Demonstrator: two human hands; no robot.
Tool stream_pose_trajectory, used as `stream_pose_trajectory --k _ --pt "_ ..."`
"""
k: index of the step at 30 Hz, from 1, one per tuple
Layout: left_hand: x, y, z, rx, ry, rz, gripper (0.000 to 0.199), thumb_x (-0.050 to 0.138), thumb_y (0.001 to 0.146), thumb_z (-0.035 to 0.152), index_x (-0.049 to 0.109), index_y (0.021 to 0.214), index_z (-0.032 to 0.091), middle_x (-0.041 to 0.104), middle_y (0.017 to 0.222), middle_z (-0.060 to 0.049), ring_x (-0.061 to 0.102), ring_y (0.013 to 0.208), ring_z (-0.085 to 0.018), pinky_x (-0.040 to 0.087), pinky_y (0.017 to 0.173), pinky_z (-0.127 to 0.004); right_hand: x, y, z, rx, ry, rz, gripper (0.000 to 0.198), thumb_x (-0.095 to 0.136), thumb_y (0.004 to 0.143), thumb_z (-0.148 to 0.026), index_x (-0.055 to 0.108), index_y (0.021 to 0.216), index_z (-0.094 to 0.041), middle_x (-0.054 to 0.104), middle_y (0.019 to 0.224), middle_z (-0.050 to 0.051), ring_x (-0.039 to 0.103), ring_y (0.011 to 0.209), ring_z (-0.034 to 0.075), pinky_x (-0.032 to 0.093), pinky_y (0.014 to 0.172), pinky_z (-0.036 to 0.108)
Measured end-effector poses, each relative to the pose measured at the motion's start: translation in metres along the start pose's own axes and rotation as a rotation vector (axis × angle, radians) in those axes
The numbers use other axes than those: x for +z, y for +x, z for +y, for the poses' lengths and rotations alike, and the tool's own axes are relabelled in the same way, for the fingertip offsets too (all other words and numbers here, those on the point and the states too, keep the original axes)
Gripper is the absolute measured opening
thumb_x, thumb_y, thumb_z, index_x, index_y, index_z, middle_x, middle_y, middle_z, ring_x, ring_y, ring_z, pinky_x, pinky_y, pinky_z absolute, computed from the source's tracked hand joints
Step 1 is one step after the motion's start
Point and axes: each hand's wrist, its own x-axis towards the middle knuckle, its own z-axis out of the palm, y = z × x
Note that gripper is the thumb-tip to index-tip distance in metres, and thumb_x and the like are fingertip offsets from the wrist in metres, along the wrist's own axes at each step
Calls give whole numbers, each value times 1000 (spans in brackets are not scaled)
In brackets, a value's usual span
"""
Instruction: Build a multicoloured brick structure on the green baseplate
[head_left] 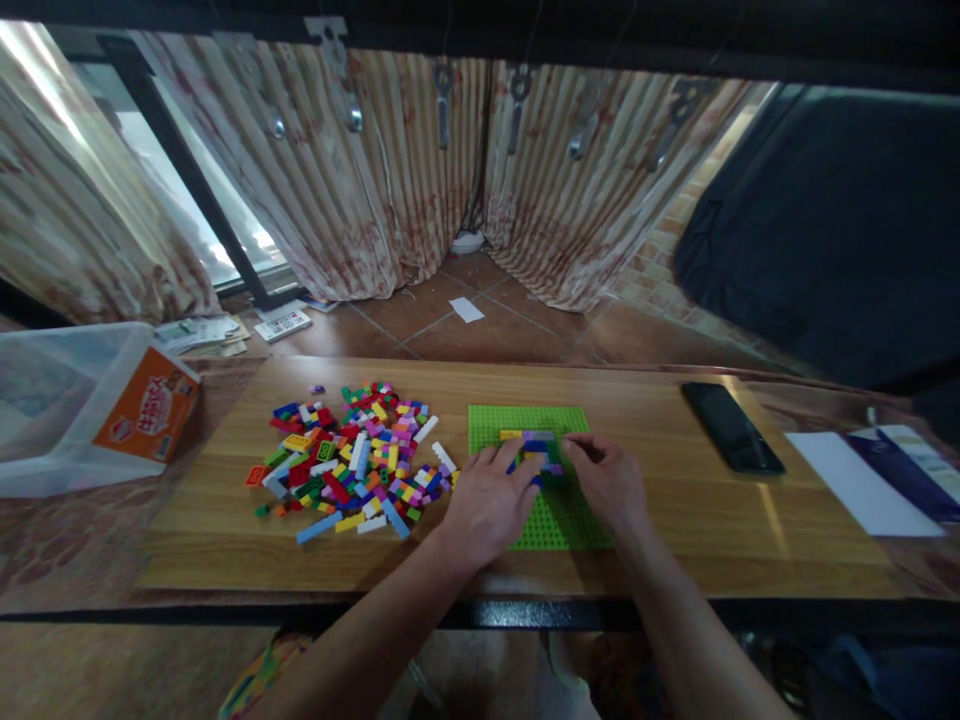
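A light green baseplate point(559, 535) lies on the wooden board, with a small build of toy bricks point(535, 442) in yellow, lavender, blue, green and purple near its middle. My left hand point(487, 500) reaches over the build's left side, its fingers closed round the bricks and hiding part of them. Just right of the build, my right hand point(606, 478) has thumb and forefinger pinched together close to the bricks. Whatever sits between those fingertips is too small to make out. A heap of loose, many-coloured bricks point(360, 455) spreads to the left of my left hand.
A clear plastic bin point(67, 400) with an orange label stands at the left edge. On the right of the wooden board point(697, 540) lies a black phone point(731, 427), with white paper point(862, 480) beyond it. Curtains point(390, 180) hang behind the table.
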Motion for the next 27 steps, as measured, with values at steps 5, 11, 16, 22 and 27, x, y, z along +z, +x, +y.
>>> stream_pose_trajectory --k 5,11,16,22,27 --pt "-16 3 -21 -79 -215 173 31 45 96 28 58 124 23 59 130 -6 61 112 -19 51 97 -35 -5 4 -3 31 161 179 30 62 75 -42 72 82 -15 73 76 7 65 70 20 50 67 32" --pt "-44 2 -59 -265 -261 417 26 49 93 24 64 114 18 68 113 -7 66 97 -17 54 89 -32 4 -10 -14 -70 215 110 28 63 78 -43 70 83 -17 71 74 5 65 68 19 51 65 31" --pt "-58 -2 -81 -376 -246 531 23 52 91 23 66 108 17 72 101 -5 67 85 -16 54 81 -29 18 -29 -27 -232 133 -23 23 59 83 -40 70 85 -20 72 86 5 65 75 18 52 71 32" --pt "-62 -4 -84 -415 -248 525 23 52 90 21 68 106 16 73 99 -5 67 83 -16 53 80 -29 44 -61 -47 -482 79 -249 16 54 90 -30 68 87 -23 69 86 4 64 81 17 51 76 32" --pt "-65 -6 -85 -433 -231 509 22 52 90 21 68 105 17 73 99 -5 67 82 -16 53 81 -30 62 -84 -54 -671 18 -330 15 54 90 -21 68 93 -24 67 95 6 62 90 19 51 78 34"
